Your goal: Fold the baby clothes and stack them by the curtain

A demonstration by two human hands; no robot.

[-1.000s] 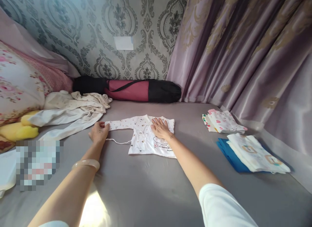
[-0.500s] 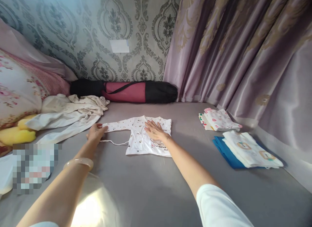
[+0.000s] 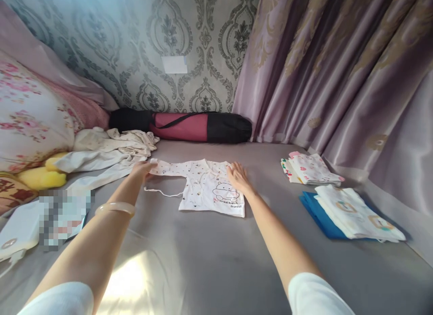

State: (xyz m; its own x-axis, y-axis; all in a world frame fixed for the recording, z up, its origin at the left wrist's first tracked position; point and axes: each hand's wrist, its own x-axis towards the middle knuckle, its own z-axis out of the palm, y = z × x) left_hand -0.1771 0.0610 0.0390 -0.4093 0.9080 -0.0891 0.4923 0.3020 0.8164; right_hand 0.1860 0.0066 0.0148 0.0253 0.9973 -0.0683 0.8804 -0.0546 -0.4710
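Observation:
A small white wrap-front baby shirt [image 3: 203, 188] with scattered prints, a cartoon face and lettering lies spread on the grey bed sheet. Its left sleeve points out to the left, and a thin white tie string [image 3: 165, 193] trails below it. At the cuff, my left hand [image 3: 144, 169] has its fingers closed on the sleeve end. My right hand [image 3: 239, 177] rests on the upper right edge of the shirt, fingers stretched out and flat. The right sleeve does not show.
Folded baby clothes [image 3: 313, 168] and a white folded garment [image 3: 358, 213] on blue cloth [image 3: 318, 215] lie right. Crumpled clothes [image 3: 128, 143], a yellow plush [image 3: 43, 177] and a white device [image 3: 22, 229] are left. A maroon-black bag [image 3: 182, 127] lies along the wall.
My right hand has slid from the middle of the shirt's chest to its right edge, uncovering the cartoon face. My left hand stays at the cuff. The view has shifted slightly left.

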